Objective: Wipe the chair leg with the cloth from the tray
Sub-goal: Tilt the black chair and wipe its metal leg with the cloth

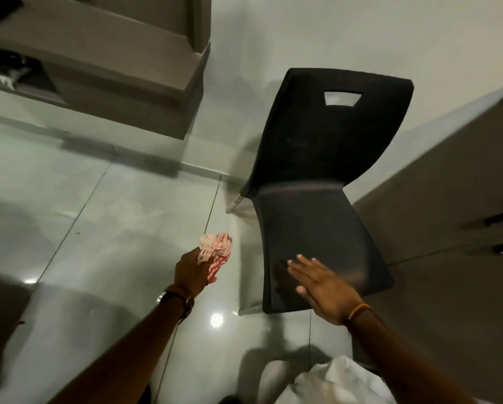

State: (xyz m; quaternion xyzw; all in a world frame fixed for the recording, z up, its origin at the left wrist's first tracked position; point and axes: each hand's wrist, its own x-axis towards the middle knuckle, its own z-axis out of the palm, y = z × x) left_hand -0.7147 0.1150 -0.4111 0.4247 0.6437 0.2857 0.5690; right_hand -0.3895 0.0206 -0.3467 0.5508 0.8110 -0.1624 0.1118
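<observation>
Cloth (pixel 216 252) bunched in left hand (pixel 192 272) over bare floor (pixel 99 228); right hand (pixel 323 287), fingers spread, at chair (pixel 326 170) seat edge

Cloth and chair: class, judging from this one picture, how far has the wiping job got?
Done: the red-checked cloth is already bunched in the left hand. In hand: the right hand, open, reaches over the black chair seat. Left: the cloth is beside the chair, clear of it, so no leg is being wiped yet.
</observation>
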